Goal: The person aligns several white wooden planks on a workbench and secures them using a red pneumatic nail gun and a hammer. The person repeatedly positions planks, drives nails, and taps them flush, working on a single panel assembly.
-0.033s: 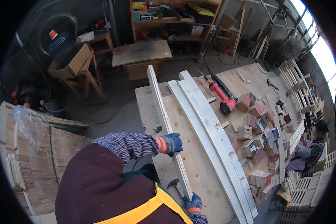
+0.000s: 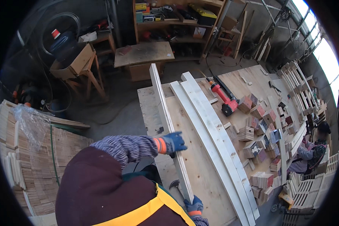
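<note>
Probably stiff and fairly light for its length: a long board point(image 2: 164, 109), more awkward than heavy, unlikely to bend or break, perhaps a little slick under gloved fingers, and apt to tip or swing at the far end. Best taken by the narrow top edge, once near mid-length and once at an end, minding possible splinters along the corners. Pale, straight and slim in looks, stood on edge, with fine lengthwise lines along the top like stacked layers. Located over the left part of a plywood worktop point(image 2: 199, 165); contact beneath too hidden to tell. Across the middle, the left hand point(image 2: 174, 142), blue-gloved, with fingers stretched out over the top edge; cannot tell whether gripping. At the near end, the right hand point(image 2: 194, 206), gloved alike, with fingers curled round the wood. Just left of the near part, a hammer point(image 2: 174, 184); to the right, two whitish planks point(image 2: 205, 107) side by side. Farther right, a red-and-black power tool point(image 2: 226, 101), then scattered wooden blocks point(image 2: 247, 134), and beyond those, a co-worker point(image 2: 310, 154).
</note>
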### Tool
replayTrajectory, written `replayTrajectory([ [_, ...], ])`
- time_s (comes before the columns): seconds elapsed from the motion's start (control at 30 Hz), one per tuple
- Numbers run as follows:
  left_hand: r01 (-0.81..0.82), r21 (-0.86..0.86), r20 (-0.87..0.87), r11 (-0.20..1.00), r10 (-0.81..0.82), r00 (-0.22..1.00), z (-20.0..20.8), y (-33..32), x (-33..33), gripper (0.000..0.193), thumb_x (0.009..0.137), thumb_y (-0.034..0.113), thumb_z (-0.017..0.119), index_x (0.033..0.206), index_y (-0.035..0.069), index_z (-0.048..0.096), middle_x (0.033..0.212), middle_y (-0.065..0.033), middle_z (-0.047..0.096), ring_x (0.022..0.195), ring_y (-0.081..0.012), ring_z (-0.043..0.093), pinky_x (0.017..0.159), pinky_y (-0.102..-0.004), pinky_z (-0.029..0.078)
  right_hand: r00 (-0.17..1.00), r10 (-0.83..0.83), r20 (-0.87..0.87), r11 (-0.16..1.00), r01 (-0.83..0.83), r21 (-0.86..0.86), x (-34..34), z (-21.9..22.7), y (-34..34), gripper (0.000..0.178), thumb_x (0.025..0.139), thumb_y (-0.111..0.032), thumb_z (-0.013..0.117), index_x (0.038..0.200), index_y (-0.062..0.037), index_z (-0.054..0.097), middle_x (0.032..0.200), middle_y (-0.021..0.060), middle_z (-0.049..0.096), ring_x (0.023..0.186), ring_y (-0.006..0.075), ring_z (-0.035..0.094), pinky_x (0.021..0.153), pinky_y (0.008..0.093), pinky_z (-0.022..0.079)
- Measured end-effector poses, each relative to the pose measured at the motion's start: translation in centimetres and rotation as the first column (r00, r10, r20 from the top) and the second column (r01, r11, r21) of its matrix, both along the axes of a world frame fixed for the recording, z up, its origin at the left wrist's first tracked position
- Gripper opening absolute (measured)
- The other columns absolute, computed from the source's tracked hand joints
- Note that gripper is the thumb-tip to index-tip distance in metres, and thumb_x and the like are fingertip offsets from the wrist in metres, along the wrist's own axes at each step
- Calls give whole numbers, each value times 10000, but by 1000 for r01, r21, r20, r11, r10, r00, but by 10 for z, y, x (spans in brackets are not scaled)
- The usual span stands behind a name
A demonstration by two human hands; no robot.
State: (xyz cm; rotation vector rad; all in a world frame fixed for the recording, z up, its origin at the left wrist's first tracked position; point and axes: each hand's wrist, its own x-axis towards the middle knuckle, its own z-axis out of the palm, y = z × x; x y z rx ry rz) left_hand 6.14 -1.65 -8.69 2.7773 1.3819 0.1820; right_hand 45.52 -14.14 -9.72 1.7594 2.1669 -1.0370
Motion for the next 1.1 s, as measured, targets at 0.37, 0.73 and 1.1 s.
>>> replayTrajectory([
  [0.37,426,-319,637,847,524,-566,148,-28,-105,744,856,561,645,1361,52,449,1264,-103,559,1105,-248,566,1004,-424,466,784,-254,-566,967,194,-164,-73,101,-94,447,764,-206,774,1144,0,659,1010,166,710,929,260,677,826,377,522],
  [0.73,773,26,873,634,363,-327,305,2,-142,466,891,256,662,1269,26,517,1111,-148,624,969,-284,644,869,-440,551,636,-476,-607,864,466,-190,-223,76,-93,526,740,-153,832,1179,30,607,1063,162,696,965,210,656,851,342,532],
  [1.1,704,216,853,676,-482,201,302,-59,-14,357,829,133,748,1156,39,637,1029,-83,696,911,-170,673,780,-311,568,261,-717,-646,576,743,-339,-233,-54,-88,480,759,7,766,1213,-59,623,1063,84,702,975,159,649,855,319,531],
])
